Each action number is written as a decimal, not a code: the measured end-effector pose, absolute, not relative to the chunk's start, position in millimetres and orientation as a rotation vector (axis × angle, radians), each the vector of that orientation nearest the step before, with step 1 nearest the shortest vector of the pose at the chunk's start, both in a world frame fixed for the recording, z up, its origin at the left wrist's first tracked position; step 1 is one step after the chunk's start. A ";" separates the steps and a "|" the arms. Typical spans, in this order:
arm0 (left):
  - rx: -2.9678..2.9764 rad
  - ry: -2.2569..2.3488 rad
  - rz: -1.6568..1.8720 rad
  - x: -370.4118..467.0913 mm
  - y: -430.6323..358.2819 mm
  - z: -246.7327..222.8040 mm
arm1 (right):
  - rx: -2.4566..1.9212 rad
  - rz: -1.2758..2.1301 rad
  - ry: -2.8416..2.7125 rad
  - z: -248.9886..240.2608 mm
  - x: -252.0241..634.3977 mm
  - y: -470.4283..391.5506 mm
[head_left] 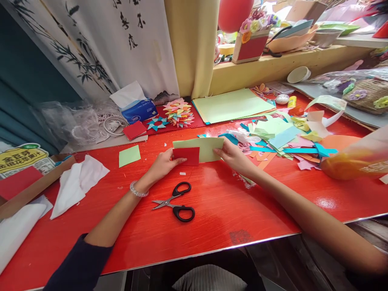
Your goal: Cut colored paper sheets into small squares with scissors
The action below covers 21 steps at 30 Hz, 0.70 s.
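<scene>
Holding one light green paper strip (212, 151) level above the tabletop (218, 214), both hands work just beyond the scissors. One small red paper piece (188, 158) lies over the strip's left part, on the side facing the person. The left hand (165, 162) pinches the red piece and seemingly the strip's left end, thumb in front; the right hand (228, 152) pinches the strip's right end between thumb and fingers. The step in hand looks like measuring green against red; the next move would call for keeping the edges lined up and the grip steady.

Nearest the person lies one pair of scissors (166, 203), blades apart and untouched. Left of the hands are one green square (129, 156) and, beyond it, one red square (135, 131) beside one tissue pack (138, 111). Near that are one blue paper star (157, 123) and one pile of folded stars (179, 114), its layers too overlapped to count. Right of the hands, paper scraps (281, 131) spread, too jumbled to count.
</scene>
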<state>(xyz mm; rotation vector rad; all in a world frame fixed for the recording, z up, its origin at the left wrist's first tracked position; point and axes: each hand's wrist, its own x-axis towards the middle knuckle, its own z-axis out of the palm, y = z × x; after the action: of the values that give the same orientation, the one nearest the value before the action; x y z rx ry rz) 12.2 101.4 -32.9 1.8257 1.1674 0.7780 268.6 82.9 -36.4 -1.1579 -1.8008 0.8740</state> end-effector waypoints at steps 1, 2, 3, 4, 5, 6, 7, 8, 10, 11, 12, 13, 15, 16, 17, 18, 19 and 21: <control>1.788 1.149 0.775 12.5 101.6 -33.7 | -1.160 0.872 -1.810 -36.7 268.8 83.1; 1.757 1.137 0.779 13.0 101.7 -34.5 | -1.159 0.870 -1.817 -36.8 268.9 83.1; 1.733 1.137 0.788 13.5 101.8 -35.1 | -1.158 0.868 -1.819 -36.7 268.9 83.0; 1.713 1.146 0.803 14.2 101.8 -35.5 | -1.158 0.869 -1.821 -36.4 268.7 82.8; 1.695 1.155 0.819 14.9 101.7 -35.5 | -1.161 0.869 -1.826 -36.1 268.6 82.5; 1.675 1.155 0.834 15.6 101.5 -35.3 | -1.166 0.868 -1.831 -35.8 268.3 82.1; 1.655 1.146 0.846 16.2 101.1 -34.7 | -1.171 0.868 -1.835 -35.7 268.2 81.7; 1.637 1.130 0.857 16.8 100.6 -33.8 | -1.176 0.871 -1.837 -35.7 268.1 81.5; 1.618 1.093 0.862 17.7 99.4 -31.8 | -1.171 0.886 -1.830 -36.4 268.3 81.3; 1.617 1.083 0.862 18.0 98.8 -30.9 | -1.161 0.901 -1.823 -36.9 268.4 81.5; 1.624 1.085 0.860 18.3 98.4 -30.1 | -1.150 0.917 -1.814 -37.5 268.6 81.8; 1.635 1.096 0.860 18.4 98.0 -29.4 | -1.137 0.936 -1.802 -38.0 268.7 82.2; 1.657 1.120 0.853 18.7 97.4 -28.6 | -1.111 0.984 -1.767 -38.3 268.4 82.9; 1.664 1.128 0.847 18.9 97.1 -28.4 | -1.094 1.015 -1.743 -37.8 268.0 83.1; 1.667 1.134 0.842 19.1 96.8 -28.1 | -1.071 1.048 -1.720 -37.0 267.4 83.1; 1.667 1.132 0.836 19.4 96.5 -27.7 | -1.044 1.083 -1.695 -35.7 266.8 82.9; 1.661 1.124 0.832 19.8 96.1 -27.2 | -1.017 1.118 -1.672 -34.0 266.2 82.5; 1.654 1.121 0.834 21.0 95.1 -25.8 | -0.971 1.185 -1.620 -29.8 265.3 81.2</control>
<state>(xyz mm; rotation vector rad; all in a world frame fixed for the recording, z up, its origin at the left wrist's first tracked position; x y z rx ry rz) 21.0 95.1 -25.8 1.6540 1.1213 0.8342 265.3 81.2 -29.8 -0.9709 -1.6203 1.1853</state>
